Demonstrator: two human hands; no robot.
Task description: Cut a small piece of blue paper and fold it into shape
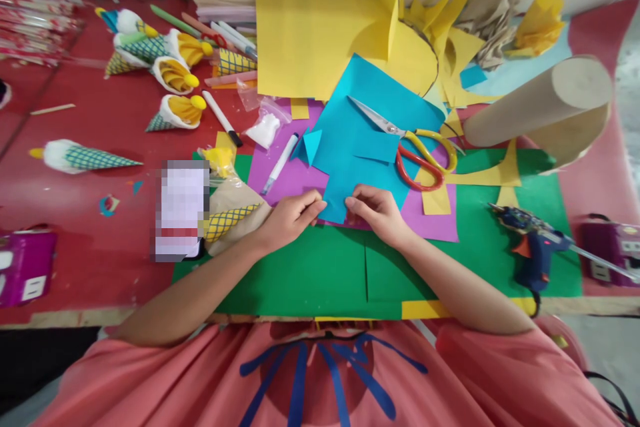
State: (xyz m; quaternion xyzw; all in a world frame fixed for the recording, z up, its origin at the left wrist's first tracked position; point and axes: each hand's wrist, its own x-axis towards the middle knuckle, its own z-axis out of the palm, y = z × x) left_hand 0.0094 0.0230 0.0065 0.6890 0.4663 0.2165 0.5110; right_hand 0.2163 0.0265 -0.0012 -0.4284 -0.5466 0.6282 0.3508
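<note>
Both hands are over a piece of blue paper (337, 201) in the middle of the table. My left hand (296, 217) pinches its left edge, thumb against curled fingers. At the opposite edge, my right hand (379, 212) has thumb and forefinger closed on the paper. Whether this piece is separate from the larger blue sheet (357, 100) behind it is hard to see. Scissors (425, 159) with one yellow and one red handle lie on that sheet, blades apart. A small folded blue piece (311, 147) sits to the left, beside a capped white marker (280, 163).
Green paper (300, 273) and purple paper (440, 223) lie underneath. A glue gun (537, 257) rests at right, near a large cardboard tube (535, 100). A phone (181, 210), paper cones (93, 155) and a yellow sheet (305, 40) surround the work area.
</note>
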